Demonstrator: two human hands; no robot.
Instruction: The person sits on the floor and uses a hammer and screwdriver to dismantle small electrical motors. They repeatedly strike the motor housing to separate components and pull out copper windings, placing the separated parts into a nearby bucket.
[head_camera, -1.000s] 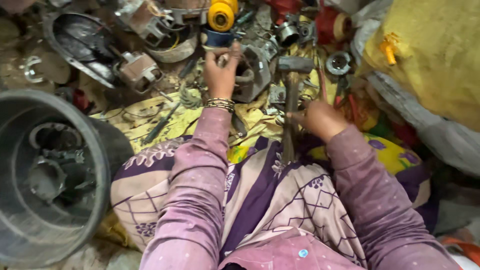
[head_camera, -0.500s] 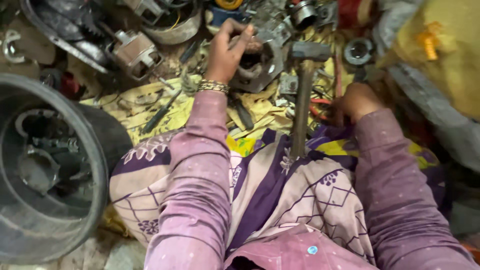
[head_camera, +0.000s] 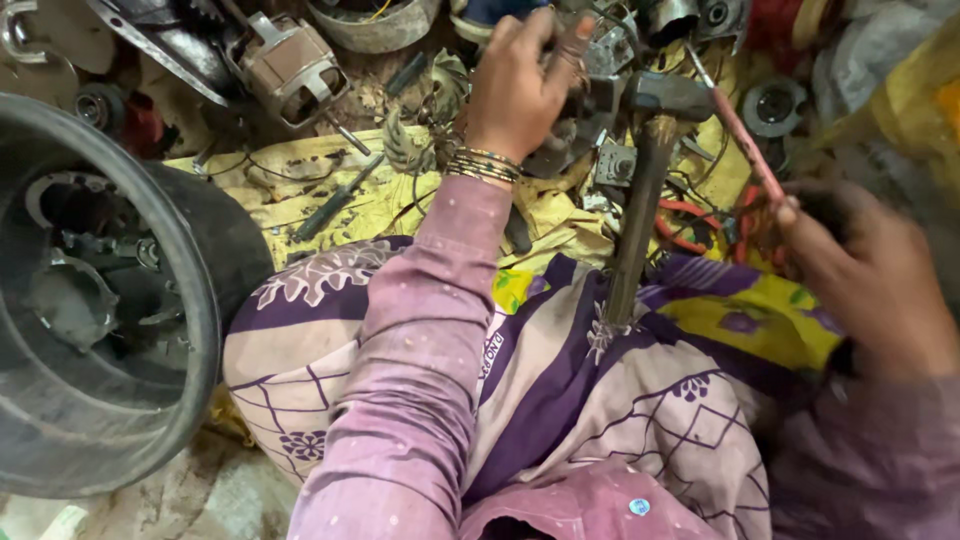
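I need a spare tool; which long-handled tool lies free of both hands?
The hammer, handle resting on the lap cloth. The red-handled screwdriver is in the right hand.

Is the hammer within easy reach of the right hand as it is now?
Probably yes. The hammer lies free across the lap, its handle uncovered, close to the right hand. But that hand already holds a thin red-handled tool, which would hamper the grip.

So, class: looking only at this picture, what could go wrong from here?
1. The hammer rests unheld against the lap and could topple.
2. The left hand grips a jagged metal part, so cuts seem possible.
3. The thin red-handled tool in the right hand might slip.
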